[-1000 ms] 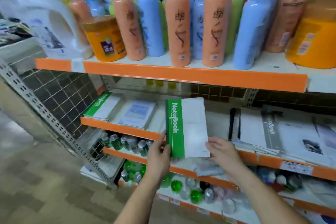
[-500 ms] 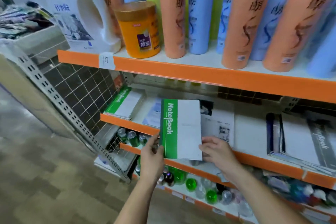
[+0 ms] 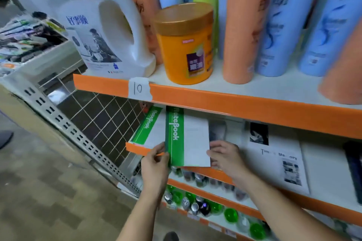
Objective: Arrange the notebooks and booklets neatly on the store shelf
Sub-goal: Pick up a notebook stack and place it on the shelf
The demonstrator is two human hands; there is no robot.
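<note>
Nearest you, your left hand (image 3: pixel 154 164) pinches the held notebook (image 3: pixel 189 141) at its green spine and your right hand (image 3: pixel 223 155) grips its right corner, over the shelf lip (image 3: pixel 137 148). Just beyond on the left lies the shelved notebook (image 3: pixel 148 129).
</note>
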